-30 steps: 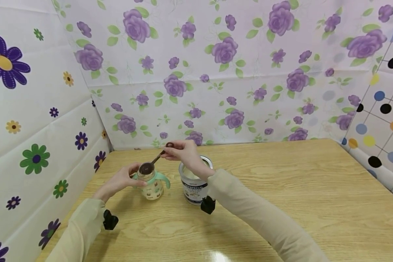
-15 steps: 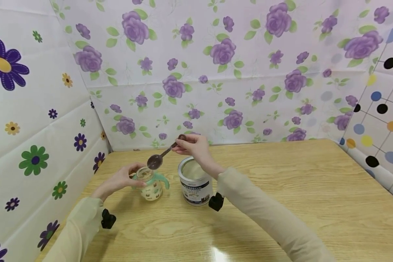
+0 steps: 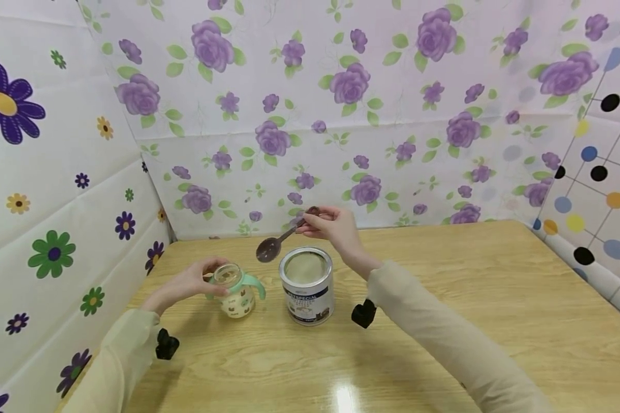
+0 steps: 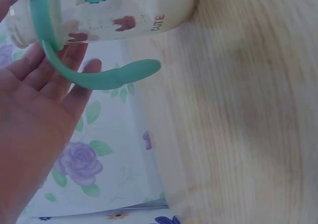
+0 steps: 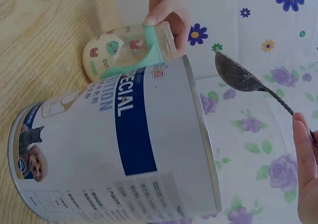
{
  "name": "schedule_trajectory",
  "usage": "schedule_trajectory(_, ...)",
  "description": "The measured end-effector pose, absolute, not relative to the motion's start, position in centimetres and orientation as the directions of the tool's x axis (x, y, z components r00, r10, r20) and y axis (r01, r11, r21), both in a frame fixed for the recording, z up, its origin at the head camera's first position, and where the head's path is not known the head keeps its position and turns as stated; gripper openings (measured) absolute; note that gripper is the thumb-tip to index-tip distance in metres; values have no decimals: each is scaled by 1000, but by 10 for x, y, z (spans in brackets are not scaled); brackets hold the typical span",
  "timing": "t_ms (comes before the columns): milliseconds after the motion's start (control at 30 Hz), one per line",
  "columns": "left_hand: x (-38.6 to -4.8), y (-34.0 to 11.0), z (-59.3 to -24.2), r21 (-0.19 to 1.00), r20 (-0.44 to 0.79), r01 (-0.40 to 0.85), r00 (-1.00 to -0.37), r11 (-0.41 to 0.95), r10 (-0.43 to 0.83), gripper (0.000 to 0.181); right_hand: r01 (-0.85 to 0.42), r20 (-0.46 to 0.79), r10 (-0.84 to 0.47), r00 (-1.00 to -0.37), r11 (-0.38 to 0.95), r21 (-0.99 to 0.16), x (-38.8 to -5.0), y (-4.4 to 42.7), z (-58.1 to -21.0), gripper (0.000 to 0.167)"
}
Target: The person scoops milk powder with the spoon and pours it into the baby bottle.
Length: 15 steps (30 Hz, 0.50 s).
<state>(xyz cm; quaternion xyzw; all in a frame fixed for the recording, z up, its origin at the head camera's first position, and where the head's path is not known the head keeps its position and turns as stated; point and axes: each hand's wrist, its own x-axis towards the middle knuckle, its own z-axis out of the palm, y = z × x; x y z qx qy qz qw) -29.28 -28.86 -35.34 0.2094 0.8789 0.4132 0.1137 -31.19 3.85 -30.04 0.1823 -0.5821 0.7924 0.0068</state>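
My left hand (image 3: 193, 280) grips the neck of a baby bottle (image 3: 238, 300), which stands upright and uncapped on the table. The bottle is clear, with cartoon prints and a mint-green handle ring (image 4: 99, 80); pale contents show inside. My right hand (image 3: 338, 229) pinches the handle end of a dark brown measuring spoon (image 3: 268, 250). Its bowl is in the air between bottle and can, with traces of powder on it in the right wrist view. To the right of the bottle, an open can (image 3: 310, 304) of pale powder stands upright, its label facing me.
The wooden table (image 3: 444, 298) reaches to a floral cloth wall (image 3: 341, 132) at the back. A second patterned cloth (image 3: 57, 201) hangs along the left side, and a dotted one (image 3: 594, 201) along the right. Specks of powder lie near the bottle in the right wrist view.
My right hand has lifted the spoon off the bottle's mouth and moved it right, up to the can's left rim. The left hand stays on the bottle.
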Motion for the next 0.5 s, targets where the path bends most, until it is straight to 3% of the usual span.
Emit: schedule_trajectory(500, -288, -281, -328, 752, 33, 346, -870, 561, 493, 69, -250, 315, -184, -931, -305, -919, -316, 64, -304, 19)
